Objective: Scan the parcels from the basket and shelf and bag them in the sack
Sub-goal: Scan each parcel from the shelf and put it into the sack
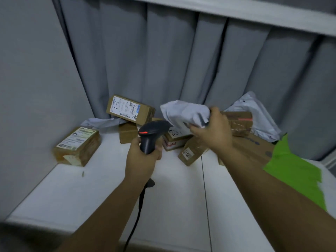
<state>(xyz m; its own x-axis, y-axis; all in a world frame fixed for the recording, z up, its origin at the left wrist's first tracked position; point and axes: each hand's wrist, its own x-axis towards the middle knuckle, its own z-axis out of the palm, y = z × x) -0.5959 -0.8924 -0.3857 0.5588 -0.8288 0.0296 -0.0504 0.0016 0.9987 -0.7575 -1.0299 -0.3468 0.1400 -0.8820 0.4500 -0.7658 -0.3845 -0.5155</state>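
Note:
My left hand (143, 157) grips a black barcode scanner (152, 133) by its handle, its red light facing the parcels. My right hand (212, 131) holds a crumpled white poly-bag parcel (183, 113) in the air, just right of the scanner's head. Below and behind them lies a pile of brown cardboard parcels on the white shelf top (109, 188). One labelled box (130, 110) sits on top at the back. Another taped box (78, 146) lies apart at the left. A small box marked 3012 (190, 154) leans under my right wrist.
A grey curtain (163, 60) hangs behind the pile. A larger white poly mailer (258, 113) leans at the back right, over a big flat carton (252, 146). A bright green patch (294, 170) covers the right edge. The scanner's cable (138, 211) hangs down over the shelf front.

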